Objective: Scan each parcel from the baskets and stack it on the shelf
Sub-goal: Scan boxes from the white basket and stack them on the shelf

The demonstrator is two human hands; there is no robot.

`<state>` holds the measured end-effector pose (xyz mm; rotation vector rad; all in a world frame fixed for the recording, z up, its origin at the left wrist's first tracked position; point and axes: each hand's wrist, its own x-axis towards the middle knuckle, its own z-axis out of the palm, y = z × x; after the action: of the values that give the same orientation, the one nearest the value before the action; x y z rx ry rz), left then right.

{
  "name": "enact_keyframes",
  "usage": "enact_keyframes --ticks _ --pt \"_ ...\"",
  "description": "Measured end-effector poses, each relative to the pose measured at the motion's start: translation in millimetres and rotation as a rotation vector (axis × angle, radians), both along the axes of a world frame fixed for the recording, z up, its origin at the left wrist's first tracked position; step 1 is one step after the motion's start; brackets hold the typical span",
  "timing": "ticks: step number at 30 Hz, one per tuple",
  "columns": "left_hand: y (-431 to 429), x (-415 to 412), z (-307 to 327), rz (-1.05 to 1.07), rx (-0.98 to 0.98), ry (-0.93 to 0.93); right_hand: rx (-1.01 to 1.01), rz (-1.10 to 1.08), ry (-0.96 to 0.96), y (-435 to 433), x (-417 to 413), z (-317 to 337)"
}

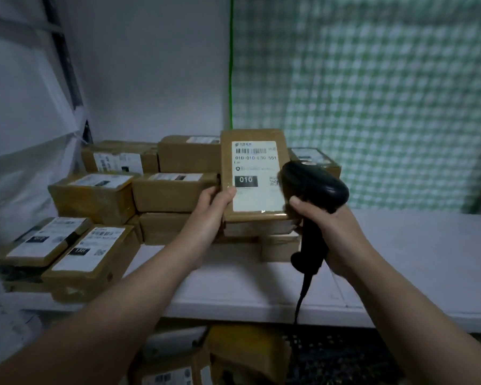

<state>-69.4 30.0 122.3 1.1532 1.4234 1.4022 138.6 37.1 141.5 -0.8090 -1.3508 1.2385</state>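
A brown cardboard parcel point(252, 140) with a white label reading 010 is tilted up toward me above the shelf. My left hand point(210, 215) grips its lower left corner, thumb on the label side. My right hand point(332, 234) holds a black handheld barcode scanner point(315, 187) by its handle; the scanner head sits right beside the parcel's label, at its right edge. A black cable hangs down from the scanner's handle. Several labelled brown parcels point(175, 190) are stacked on the white shelf point(400, 259) behind and to the left.
More parcels point(89, 254) lie at the shelf's front left. Below the shelf edge, a dark basket point(342, 357) holds further parcels point(245, 354). A green-and-white checked cloth point(372, 93) hangs at the back right. The right half of the shelf is bare.
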Motion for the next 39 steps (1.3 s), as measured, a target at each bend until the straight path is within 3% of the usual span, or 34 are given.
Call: enact_keyframes --ticks 5,8,19,23,30,35,39 --pt "67.6 21.9 74.9 -0.127 -0.026 -0.133 -0.006 -0.100 -0.072 80.4 8.5 69.2" --pt "108.9 25.4 97.1 -0.144 -0.064 -0.108 -0.040 -0.117 -0.118 124.8 8.1 97.8" --pt "175.0 28.6 66.3 -0.092 -0.005 0.059 -0.242 -0.201 -0.174 198.5 -3.0 90.6" --pt "173.8 29.1 56.4 -0.031 0.191 0.201 -0.251 -0.187 -0.150 203.9 -4.0 87.6" --pt "180.1 28.0 45.4 0.089 0.330 0.435 -0.258 -0.173 -0.131 201.6 -0.3 87.0" --pt "180.1 31.1 39.4 0.094 0.202 0.604 -0.319 -0.173 -0.134 196.0 -3.7 72.8" --pt "175.7 26.8 33.3 0.112 0.133 0.842 -0.330 -0.198 -0.161 192.0 -15.1 63.9"
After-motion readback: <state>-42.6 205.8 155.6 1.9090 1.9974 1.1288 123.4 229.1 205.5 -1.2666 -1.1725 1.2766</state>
